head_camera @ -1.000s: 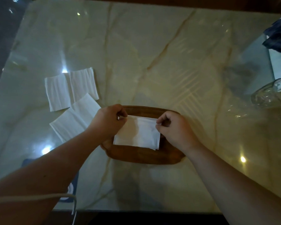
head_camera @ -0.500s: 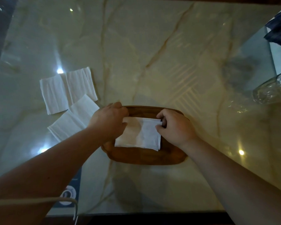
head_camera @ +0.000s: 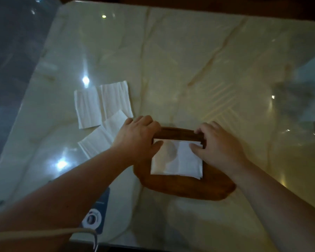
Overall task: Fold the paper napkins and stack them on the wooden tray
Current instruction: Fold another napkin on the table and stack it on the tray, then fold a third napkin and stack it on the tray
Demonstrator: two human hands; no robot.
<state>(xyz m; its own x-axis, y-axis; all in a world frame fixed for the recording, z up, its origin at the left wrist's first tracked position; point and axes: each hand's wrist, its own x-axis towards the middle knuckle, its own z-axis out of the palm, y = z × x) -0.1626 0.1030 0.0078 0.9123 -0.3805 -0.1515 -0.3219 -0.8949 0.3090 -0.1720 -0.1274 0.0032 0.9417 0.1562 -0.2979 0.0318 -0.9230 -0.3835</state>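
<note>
Since the earlier frames both hands had shifted from pinching the napkin's top corners to lying flatter on it, and the view had swung so the tray sat lower and right of centre.

Marble table (head_camera: pixel 189 60): glossy, veined, lamp glare on it; it carried everything.

Wooden tray (head_camera: pixel 185 188): oval, dark, near edge bare. Contents: one stack of folded napkins (head_camera: pixel 178 160), white, squared up on the far half of the tray. Layered edges showed at its right side, so I judged more than one piece; count not readable.

Loose napkins (head_camera: pixel 102 104): on the table left of the tray, clear of it. Two lay side by side, partly overlapping; a third (head_camera: pixel 95 144) sat nearer, angled, its far end tucked under the left hand. All looked folded or half-folded; I could not tell which.

Left hand (head_camera: pixel 138 137): palm down, fingers together over the stack's top left corner and the tray rim, thumb pressing the paper. Right hand (head_camera: pixel 218 144): fingers curled at the top right corner, thumb flat on the napkin. Neither gripped anything that I could see; both pressed.

Progress, my judgement: partway. Stack begun on the tray; at least three napkins left to fold and place.

Small blue card (head_camera: pixel 96 213) at the near table edge, unrelated.
</note>
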